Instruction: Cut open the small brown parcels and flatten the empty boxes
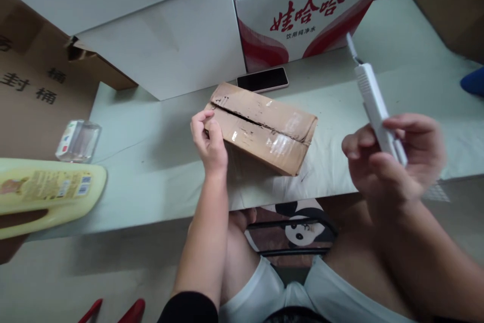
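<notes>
A small brown cardboard box sits at an angle on the table, with strips of clear tape and a dark, ragged slit along its top seam. My left hand is closed on the box's left end, thumb on the near side and fingers over the corner. Raised to the right of the box, my right hand grips a white box cutter. The cutter's thin blade points up and away from me, apart from the box. Behind the box lies a phone, screen up.
Large white cartons and a red-and-white water carton line the back of the pale table. At left stand a clear plastic container and a yellow bottle. A blue object shows at the right edge.
</notes>
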The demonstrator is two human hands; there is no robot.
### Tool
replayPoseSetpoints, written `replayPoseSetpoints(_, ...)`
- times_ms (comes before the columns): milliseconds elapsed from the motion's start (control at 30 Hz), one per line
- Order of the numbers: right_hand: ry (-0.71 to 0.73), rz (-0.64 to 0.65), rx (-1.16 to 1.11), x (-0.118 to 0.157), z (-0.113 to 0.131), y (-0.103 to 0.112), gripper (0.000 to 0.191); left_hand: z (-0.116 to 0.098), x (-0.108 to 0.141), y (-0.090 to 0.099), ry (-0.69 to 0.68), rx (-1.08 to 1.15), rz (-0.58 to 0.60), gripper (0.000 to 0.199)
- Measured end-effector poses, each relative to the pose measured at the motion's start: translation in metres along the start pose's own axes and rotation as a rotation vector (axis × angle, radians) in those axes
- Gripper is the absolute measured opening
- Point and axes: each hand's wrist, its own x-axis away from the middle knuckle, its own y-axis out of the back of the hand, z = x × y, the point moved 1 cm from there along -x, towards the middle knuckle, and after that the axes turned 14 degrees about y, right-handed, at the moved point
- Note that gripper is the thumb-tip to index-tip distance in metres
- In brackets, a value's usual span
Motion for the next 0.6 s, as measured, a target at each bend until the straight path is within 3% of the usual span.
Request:
replayPoseSetpoints(67, 0.045, 0.003, -0.130, 0.001, 0.009, -0.003, 0.032, 0.000, 0.000, 0.000, 0.002, 0.006, 0.007, 0.021)
replayPoseSetpoints(133, -0.003, 0.058, -0.192, 0.003, 0.013, -0.005, 0.036, 0.000, 0.001, 0.001, 0.001, 0.010, 0.012, 0.022)
replayPoseSetpoints(300, -0.079, 0.101, -0.182, 0.011, 0.009, -0.003, 0.032, 0.000, 0.001, 0.001, -0.002, 0.001, 0.002, 0.021)
replayPoseSetpoints(467, -0.043, -0.014, 0.117, 0.016, 0.009, 0.000, 0.004, -0.002, 0.000, 0.001, -0.004, 0.032, -0.008, 0.018)
replayPoseSetpoints(600, 0.135, 0.107, 0.428, 0.013, 0.019, 0.001, 0.009, -0.004, 0.000, 0.001, -0.014, 0.011, -0.011, 0.016)
